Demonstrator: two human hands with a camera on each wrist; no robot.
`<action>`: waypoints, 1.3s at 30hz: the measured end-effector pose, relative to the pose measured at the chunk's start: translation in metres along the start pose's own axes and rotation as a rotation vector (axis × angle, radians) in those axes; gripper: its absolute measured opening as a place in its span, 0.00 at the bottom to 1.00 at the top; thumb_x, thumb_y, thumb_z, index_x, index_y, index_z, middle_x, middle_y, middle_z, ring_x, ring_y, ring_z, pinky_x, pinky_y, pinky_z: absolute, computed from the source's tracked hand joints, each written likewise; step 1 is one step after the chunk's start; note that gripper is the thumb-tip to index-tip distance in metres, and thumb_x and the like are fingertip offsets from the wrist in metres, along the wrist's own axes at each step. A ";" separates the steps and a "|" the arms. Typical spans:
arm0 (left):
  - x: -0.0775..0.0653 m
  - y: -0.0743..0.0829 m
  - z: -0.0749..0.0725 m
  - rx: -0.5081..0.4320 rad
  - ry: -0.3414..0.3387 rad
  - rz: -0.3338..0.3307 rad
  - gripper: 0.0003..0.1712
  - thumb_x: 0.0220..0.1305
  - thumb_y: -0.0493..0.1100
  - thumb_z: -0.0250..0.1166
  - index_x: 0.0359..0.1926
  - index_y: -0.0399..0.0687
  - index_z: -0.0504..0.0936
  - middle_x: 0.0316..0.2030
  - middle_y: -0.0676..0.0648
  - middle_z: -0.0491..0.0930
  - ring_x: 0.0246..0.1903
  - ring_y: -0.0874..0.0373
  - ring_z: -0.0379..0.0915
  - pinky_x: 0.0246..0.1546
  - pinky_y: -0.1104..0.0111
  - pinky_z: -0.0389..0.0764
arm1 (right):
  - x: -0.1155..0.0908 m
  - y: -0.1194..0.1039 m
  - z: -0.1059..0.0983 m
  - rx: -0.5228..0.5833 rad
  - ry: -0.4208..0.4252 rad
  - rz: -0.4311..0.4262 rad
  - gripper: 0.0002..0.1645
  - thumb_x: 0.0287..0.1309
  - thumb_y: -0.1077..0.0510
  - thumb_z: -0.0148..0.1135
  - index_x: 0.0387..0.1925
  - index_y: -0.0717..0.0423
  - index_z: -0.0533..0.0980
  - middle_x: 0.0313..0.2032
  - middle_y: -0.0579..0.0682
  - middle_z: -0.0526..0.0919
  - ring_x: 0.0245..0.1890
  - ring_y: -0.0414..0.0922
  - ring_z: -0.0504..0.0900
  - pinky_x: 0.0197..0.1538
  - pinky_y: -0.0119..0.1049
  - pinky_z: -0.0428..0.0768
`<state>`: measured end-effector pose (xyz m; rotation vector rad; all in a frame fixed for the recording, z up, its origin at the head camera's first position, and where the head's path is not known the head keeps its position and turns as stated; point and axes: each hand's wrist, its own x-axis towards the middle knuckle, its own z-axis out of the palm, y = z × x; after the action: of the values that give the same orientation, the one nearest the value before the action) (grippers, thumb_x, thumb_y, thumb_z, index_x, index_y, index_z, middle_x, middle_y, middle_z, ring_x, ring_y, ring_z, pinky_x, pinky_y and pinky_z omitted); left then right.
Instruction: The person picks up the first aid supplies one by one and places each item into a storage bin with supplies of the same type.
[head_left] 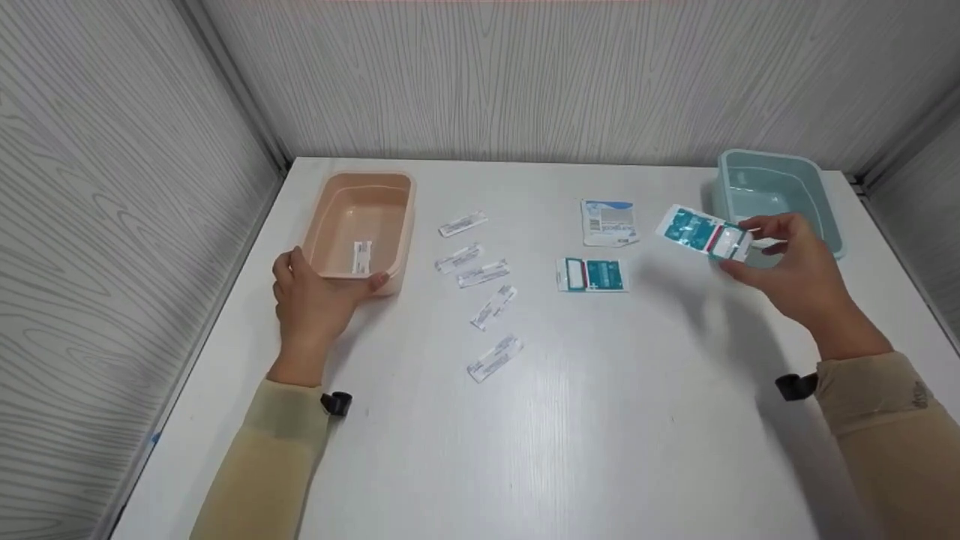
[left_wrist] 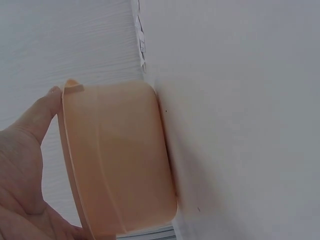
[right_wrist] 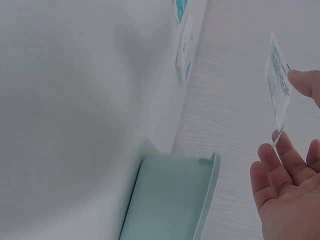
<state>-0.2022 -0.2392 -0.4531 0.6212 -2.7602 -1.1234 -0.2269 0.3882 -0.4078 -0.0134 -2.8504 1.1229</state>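
In the head view my left hand grips the near end of a peach plastic bin, thumb at the right corner and fingers at the left. One small white sachet lies inside it. The left wrist view shows the bin's outer wall and the thumb on its rim. My right hand pinches a flat teal-and-white packet above the table, beside a pale teal bin. From the right wrist, the packet is seen nearly edge-on, between thumb and fingers.
Several slim white sachets, such as the front one, lie scattered right of the peach bin. A second teal packet and a white-and-blue packet lie on the white table. Wood-grain panels wall the back and sides.
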 end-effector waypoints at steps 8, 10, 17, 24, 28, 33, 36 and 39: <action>-0.006 -0.005 -0.001 -0.008 0.000 0.014 0.91 0.48 0.84 0.82 0.93 0.45 0.39 0.89 0.35 0.44 0.85 0.31 0.53 0.83 0.33 0.63 | 0.023 0.015 -0.027 -0.015 0.089 0.101 0.31 0.67 0.34 0.79 0.58 0.30 0.67 0.60 0.25 0.73 0.57 0.33 0.71 0.53 0.23 0.74; -0.007 -0.007 -0.001 -0.014 0.001 0.016 0.91 0.48 0.84 0.82 0.93 0.46 0.39 0.90 0.36 0.44 0.86 0.31 0.52 0.83 0.33 0.63 | 0.028 0.019 -0.034 -0.001 0.096 0.135 0.32 0.68 0.33 0.78 0.61 0.25 0.66 0.57 0.23 0.70 0.57 0.33 0.70 0.51 0.22 0.75; -0.008 -0.010 -0.001 -0.019 0.007 0.024 0.91 0.48 0.83 0.83 0.93 0.46 0.40 0.90 0.36 0.44 0.85 0.31 0.53 0.82 0.33 0.64 | 0.036 0.031 -0.046 0.019 0.150 0.227 0.31 0.70 0.32 0.74 0.59 0.22 0.61 0.58 0.20 0.66 0.55 0.28 0.67 0.60 0.28 0.72; -0.009 -0.010 -0.003 -0.017 0.021 0.037 0.91 0.48 0.83 0.83 0.92 0.42 0.41 0.89 0.34 0.46 0.85 0.30 0.54 0.82 0.34 0.64 | 0.041 0.039 -0.055 0.003 0.205 0.323 0.32 0.70 0.29 0.71 0.63 0.19 0.62 0.53 0.21 0.63 0.59 0.31 0.65 0.61 0.30 0.72; -0.011 -0.010 -0.003 -0.011 0.020 0.039 0.91 0.48 0.83 0.82 0.92 0.41 0.42 0.89 0.34 0.46 0.85 0.29 0.54 0.82 0.33 0.64 | 0.043 0.048 -0.057 0.009 0.215 0.331 0.33 0.70 0.29 0.71 0.65 0.21 0.62 0.56 0.23 0.65 0.61 0.31 0.65 0.65 0.32 0.71; -0.012 -0.010 -0.003 -0.015 0.014 0.030 0.91 0.48 0.83 0.83 0.92 0.42 0.41 0.90 0.35 0.45 0.85 0.30 0.54 0.83 0.33 0.64 | 0.048 0.056 -0.049 0.011 0.187 0.350 0.59 0.68 0.24 0.69 0.88 0.40 0.54 0.88 0.54 0.60 0.87 0.56 0.60 0.89 0.50 0.65; -0.012 -0.010 -0.003 -0.023 0.012 0.031 0.90 0.48 0.82 0.83 0.92 0.43 0.41 0.90 0.35 0.44 0.85 0.31 0.54 0.83 0.33 0.64 | 0.049 0.051 -0.042 0.030 0.185 0.331 0.65 0.68 0.23 0.69 0.91 0.44 0.50 0.92 0.55 0.51 0.90 0.60 0.54 0.91 0.58 0.59; -0.011 -0.010 -0.003 -0.024 0.010 0.033 0.90 0.48 0.82 0.83 0.92 0.44 0.41 0.89 0.36 0.44 0.85 0.32 0.54 0.83 0.34 0.64 | 0.047 0.038 -0.034 0.063 0.194 0.285 0.60 0.69 0.26 0.71 0.89 0.39 0.53 0.90 0.49 0.57 0.87 0.53 0.59 0.89 0.52 0.64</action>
<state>-0.1882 -0.2428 -0.4572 0.5742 -2.7338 -1.1417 -0.2723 0.4411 -0.4060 -0.5102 -2.6968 1.1837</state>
